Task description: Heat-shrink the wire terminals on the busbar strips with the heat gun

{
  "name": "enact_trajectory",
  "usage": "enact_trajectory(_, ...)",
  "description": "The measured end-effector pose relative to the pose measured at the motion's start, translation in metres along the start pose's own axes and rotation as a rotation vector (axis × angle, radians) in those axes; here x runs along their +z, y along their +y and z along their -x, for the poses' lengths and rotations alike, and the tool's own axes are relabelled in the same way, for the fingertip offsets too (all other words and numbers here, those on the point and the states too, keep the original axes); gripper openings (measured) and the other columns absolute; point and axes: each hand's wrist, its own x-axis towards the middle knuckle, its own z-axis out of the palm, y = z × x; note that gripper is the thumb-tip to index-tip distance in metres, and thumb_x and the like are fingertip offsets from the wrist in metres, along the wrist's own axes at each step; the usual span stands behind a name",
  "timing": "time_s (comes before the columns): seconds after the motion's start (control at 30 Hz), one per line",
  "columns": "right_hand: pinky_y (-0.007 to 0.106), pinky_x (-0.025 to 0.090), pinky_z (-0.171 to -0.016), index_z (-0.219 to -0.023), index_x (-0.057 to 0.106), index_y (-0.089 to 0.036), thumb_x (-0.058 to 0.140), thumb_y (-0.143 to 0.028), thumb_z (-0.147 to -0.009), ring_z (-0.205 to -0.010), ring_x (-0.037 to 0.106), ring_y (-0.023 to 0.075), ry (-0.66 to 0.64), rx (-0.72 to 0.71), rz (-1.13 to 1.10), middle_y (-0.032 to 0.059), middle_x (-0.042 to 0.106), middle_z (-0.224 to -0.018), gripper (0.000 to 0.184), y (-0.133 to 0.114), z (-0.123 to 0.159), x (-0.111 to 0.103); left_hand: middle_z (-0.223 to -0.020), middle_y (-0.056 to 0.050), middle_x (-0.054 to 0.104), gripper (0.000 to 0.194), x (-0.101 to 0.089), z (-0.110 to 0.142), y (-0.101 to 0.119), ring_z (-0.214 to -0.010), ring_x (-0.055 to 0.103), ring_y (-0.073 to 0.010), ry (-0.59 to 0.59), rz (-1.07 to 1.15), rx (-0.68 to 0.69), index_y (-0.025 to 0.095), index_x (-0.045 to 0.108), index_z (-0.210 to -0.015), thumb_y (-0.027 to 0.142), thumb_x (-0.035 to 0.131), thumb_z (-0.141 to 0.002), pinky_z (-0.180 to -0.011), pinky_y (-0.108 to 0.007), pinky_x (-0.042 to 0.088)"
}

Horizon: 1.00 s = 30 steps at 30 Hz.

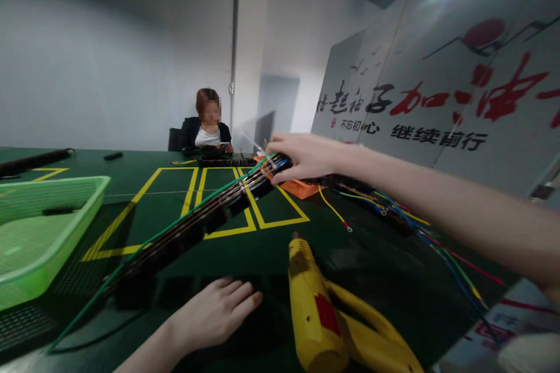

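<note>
My right hand (pixel 301 157) reaches across to the middle and is closed around the upper end of a long black strip with wires (pixel 205 210). The strip slants up from the lower left, tilted, with a green wire (pixel 192 215) running along it and hanging past its lower end. A thin clear strip sticks up by the right fingers, partly blurred. Low at the front, my left hand (pixel 219 306) rests palm down by the table, fingers loosely stretched, holding nothing. To its right lies a yellow heat gun (pixel 317 309), nozzle pointing away from me.
A light green basket (pixel 98 204) stands at the left. Beyond my right hand are an orange basket (pixel 301 189) and another wired black strip (pixel 394 218) with loose coloured wires. Yellow tape (pixel 175 169) marks the green table. A person (pixel 205 128) sits across it with a phone.
</note>
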Motion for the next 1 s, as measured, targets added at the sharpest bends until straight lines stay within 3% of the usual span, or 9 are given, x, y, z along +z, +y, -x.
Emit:
enact_trajectory(0.17,0.031,0.031,-0.078,-0.108,0.056,0.003,0.033,-0.057,-0.078,-0.109,0.048,0.0212,0.020,0.298,0.270,0.0094,0.052,-0.117,0.072,0.058,0.036,-0.054,-0.108,-0.007,0.063,0.041,-0.006,-0.003,-0.001,-0.092,0.062,-0.0193,-0.101,0.107,-0.079,0.021,0.042,-0.126,0.012,0.036,-0.087,-0.086,-0.036,0.049)
enact_trajectory(0.3,0.042,0.032,-0.070,-0.104,0.052,0.016,-0.002,-0.049,-0.072,-0.109,0.044,0.0317,0.062,0.491,0.381,0.0154,0.049,-0.117,0.090,0.089,0.053,-0.060,-0.115,-0.007,0.062,0.044,-0.006,-0.004,-0.003,-0.103,0.060,-0.0212,-0.164,0.183,-0.146,0.023,0.043,-0.128,0.013,0.037,-0.086,-0.091,-0.040,0.049)
enact_trajectory(0.4,0.039,0.035,-0.082,-0.111,0.052,0.012,-0.001,-0.042,-0.087,-0.113,0.044,0.0333,0.080,0.620,0.395,0.0178,0.043,-0.126,0.080,0.102,0.056,-0.032,-0.120,-0.007,0.060,0.046,-0.005,-0.004,-0.005,-0.109,0.058,-0.0225,-0.181,0.221,-0.191,0.024,0.044,-0.130,0.013,0.038,-0.085,-0.095,-0.042,0.048)
enact_trajectory(0.43,0.037,0.036,-0.089,-0.118,0.052,0.005,0.012,-0.036,-0.094,-0.113,0.047,0.0266,0.071,0.652,0.387,0.0136,0.040,-0.130,0.062,0.105,0.055,-0.017,-0.121,-0.007,0.060,0.046,-0.005,-0.004,-0.005,-0.110,0.058,-0.0229,-0.187,0.231,-0.204,0.024,0.044,-0.130,0.014,0.038,-0.085,-0.095,-0.043,0.048)
enact_trajectory(0.47,0.042,0.045,-0.089,-0.122,0.051,-0.013,0.053,-0.036,-0.090,-0.109,0.051,0.0226,0.062,0.684,0.366,0.0125,0.045,-0.129,0.040,0.106,0.053,-0.001,-0.122,-0.007,0.060,0.046,-0.004,-0.004,-0.005,-0.111,0.057,-0.0233,-0.193,0.243,-0.216,0.024,0.045,-0.130,0.014,0.038,-0.086,-0.096,-0.043,0.048)
enact_trajectory(0.5,0.045,0.046,-0.088,-0.122,0.050,-0.017,0.060,-0.035,-0.086,-0.108,0.052,0.0230,0.037,0.702,0.335,0.0101,0.048,-0.127,0.041,0.107,0.052,0.016,-0.121,-0.007,0.060,0.045,-0.004,-0.003,-0.005,-0.111,0.057,-0.0232,-0.198,0.253,-0.229,0.024,0.045,-0.130,0.015,0.038,-0.086,-0.096,-0.044,0.048)
enact_trajectory(0.7,0.040,0.049,-0.082,-0.117,0.053,-0.015,0.056,-0.038,-0.089,-0.098,0.056,0.0192,-0.083,0.787,0.066,0.0088,0.054,-0.116,0.036,0.094,0.049,0.099,-0.120,-0.006,0.061,0.042,-0.001,-0.003,-0.006,-0.110,0.058,-0.0224,-0.174,0.262,-0.271,0.025,0.047,-0.128,0.018,0.038,-0.088,-0.097,-0.044,0.048)
enact_trajectory(0.83,0.038,0.048,-0.083,-0.117,0.053,-0.016,0.054,-0.040,-0.089,-0.099,0.056,0.0199,-0.064,0.871,-0.049,0.0069,0.053,-0.117,0.037,0.094,0.046,0.120,-0.122,-0.007,0.061,0.042,0.004,-0.001,-0.008,-0.111,0.058,-0.0232,-0.160,0.238,-0.273,0.025,0.049,-0.127,0.018,0.039,-0.087,-0.097,-0.043,0.048)
enact_trajectory(1.0,0.042,0.048,-0.084,-0.119,0.052,-0.017,0.055,-0.039,-0.089,-0.101,0.055,0.0201,-0.089,1.047,-0.116,0.0086,0.053,-0.119,0.037,0.133,0.071,0.118,-0.126,-0.008,0.059,0.044,0.009,0.001,-0.011,-0.113,0.058,-0.0250,-0.162,0.197,-0.274,0.026,0.050,-0.128,0.018,0.041,-0.086,-0.097,-0.043,0.049)
